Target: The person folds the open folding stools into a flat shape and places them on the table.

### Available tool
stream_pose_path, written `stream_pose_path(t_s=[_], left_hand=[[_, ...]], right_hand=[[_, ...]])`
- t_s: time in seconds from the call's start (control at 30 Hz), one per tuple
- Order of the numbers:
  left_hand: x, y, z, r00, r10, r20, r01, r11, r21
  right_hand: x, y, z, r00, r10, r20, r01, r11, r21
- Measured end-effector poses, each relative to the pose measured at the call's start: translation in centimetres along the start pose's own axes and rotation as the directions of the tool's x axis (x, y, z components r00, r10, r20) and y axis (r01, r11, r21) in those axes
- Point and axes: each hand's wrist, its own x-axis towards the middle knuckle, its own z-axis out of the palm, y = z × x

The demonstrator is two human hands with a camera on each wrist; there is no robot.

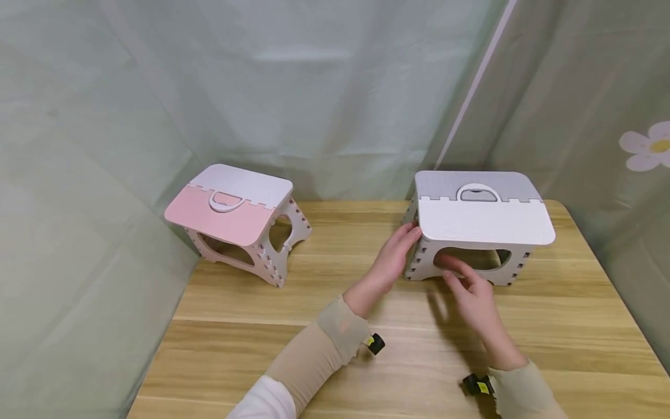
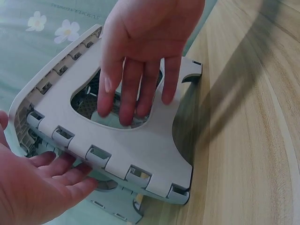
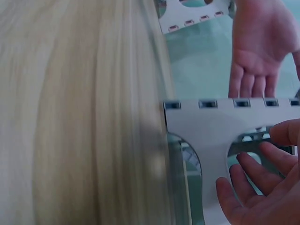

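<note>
On the worktop (image 1: 235, 337), a grey-and-white folding stool (image 1: 487, 224) stands right of a pink-and-white stool (image 1: 225, 221). Beside the former's left end, the left hand (image 1: 389, 259) extends unclenched; the right hand (image 1: 475, 297), grasping nothing, reaches loosely at its front opening.

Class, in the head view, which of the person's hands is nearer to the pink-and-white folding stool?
Left. The left hand is right of the pink-and-white folding stool, beside the gray-and-white folding stool; the right hand is farther right, at the latter's front.
</note>
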Motion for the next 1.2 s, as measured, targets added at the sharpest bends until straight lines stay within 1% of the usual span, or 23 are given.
stream_pose_path(t_s=[0.1,0.23,0.33,0.4,0.43,0.47,0.5,0.57,0.63,0.67,0.7,0.73,0.77,0.8,0.83,0.87,0.9,0.93,1.0,1.07,1.13,1.17,1.2], left_hand=[[0.1,0.0,0.0,1.0,0.007,-0.006,-0.007,1.0,0.013],[0.1,0.0,-0.1,1.0,0.004,-0.017,-0.004,0.999,0.036],[0.1,-0.1,-0.1,1.0,0.004,-0.021,-0.003,0.999,0.045],[0.1,-0.1,-0.1,1.0,0.011,-0.021,-0.01,0.999,0.049],[0.1,-0.1,0.0,1.0,0.014,-0.022,-0.013,0.999,0.053],[0.1,0.0,0.0,1.0,0.015,-0.023,-0.014,0.998,0.056],[0.1,-0.1,0.0,1.0,0.017,-0.024,-0.015,0.998,0.061],[0.1,-0.1,0.1,1.0,0.018,-0.024,-0.016,0.997,0.072],[0.1,-0.1,0.1,1.0,0.017,-0.023,-0.015,0.997,0.075],[0.0,-0.1,0.1,1.0,0.018,-0.022,-0.016,0.997,0.074],[0.0,-0.1,0.1,1.0,0.02,-0.022,-0.018,0.997,0.072],[0.0,-0.1,0.1,1.0,0.022,-0.022,-0.02,0.997,0.07],[0.0,0.0,0.1,0.999,0.024,-0.021,-0.022,0.997,0.068],[0.0,0.0,0.1,0.999,0.024,-0.022,-0.023,0.997,0.068],[0.0,0.1,0.1,0.999,0.025,-0.022,-0.023,0.997,0.069],[0.0,0.1,0.1,0.999,0.026,-0.022,-0.024,0.997,0.07],[0.0,0.1,0.0,0.999,0.026,-0.023,-0.025,0.997,0.07],[0.0,0.1,0.0,0.999,0.027,-0.022,-0.025,0.997,0.072],[0.1,0.0,0.0,0.999,0.029,-0.019,-0.027,0.997,0.074],[0.1,0.0,0.0,0.999,0.03,-0.018,-0.029,0.997,0.074],[0.2,0.1,0.1,0.999,0.029,-0.016,-0.027,0.997,0.078],[0.1,0.1,0.1,1.0,0.026,-0.015,-0.025,0.996,0.08],[0.1,0.2,0.1,1.0,0.023,-0.014,-0.021,0.996,0.083]], right_hand=[[-0.1,0.0,-0.9,0.999,0.004,-0.047,-0.005,1.0,-0.011],[-0.1,-0.2,-2.2,0.991,0.001,-0.132,0.001,1.0,0.016],[0.0,-0.4,-3.0,0.977,0.006,-0.212,0.015,0.995,0.1],[0.0,-0.6,-3.6,0.956,0.025,-0.292,0.022,0.987,0.157],[0.1,-0.7,-3.9,0.94,0.041,-0.339,0.03,0.979,0.203],[0.2,-0.8,-4.2,0.918,0.06,-0.391,0.045,0.966,0.255],[0.3,-0.9,-4.6,0.892,0.085,-0.443,0.063,0.949,0.308],[0.6,-1.1,-5.2,0.826,0.14,-0.547,0.112,0.909,0.401],[1.1,-1.1,-5.9,0.758,0.205,-0.619,0.166,0.857,0.488],[1.3,-1.1,-6.3,0.728,0.234,-0.645,0.188,0.836,0.515],[1.5,-1.1,-6.6,0.702,0.256,-0.664,0.196,0.827,0.527],[1.7,-1.0,-7.0,0.682,0.269,-0.68,0.2,0.826,0.527],[1.9,-1.0,-7.3,0.67,0.28,-0.687,0.19,0.83,0.524],[2.1,-0.9,-7.7,0.664,0.288,-0.69,0.171,0.84,0.515],[2.2,-0.9,-8.0,0.666,0.297,-0.684,0.14,0.851,0.506],[2.4,-0.9,-8.3,0.678,0.308,-0.668,0.094,0.864,0.494],[2.4,-1.0,-8.6,0.695,0.322,-0.643,0.034,0.879,0.476],[2.5,-1.0,-8.8,0.713,0.344,-0.611,-0.033,0.887,0.461],[2.6,-1.0,-9.2,0.765,0.384,-0.517,-0.161,0.892,0.423],[2.6,-1.0,-9.5,0.809,0.412,-0.42,-0.257,0.89,0.377],[2.7,-0.9,-9.6,0.836,0.423,-0.351,-0.293,0.883,0.366],[2.7,-0.9,-9.6,0.847,0.42,-0.327,-0.296,0.882,0.367],[2.7,-0.8,-9.5,0.852,0.422,-0.311,-0.3,0.878,0.372]])
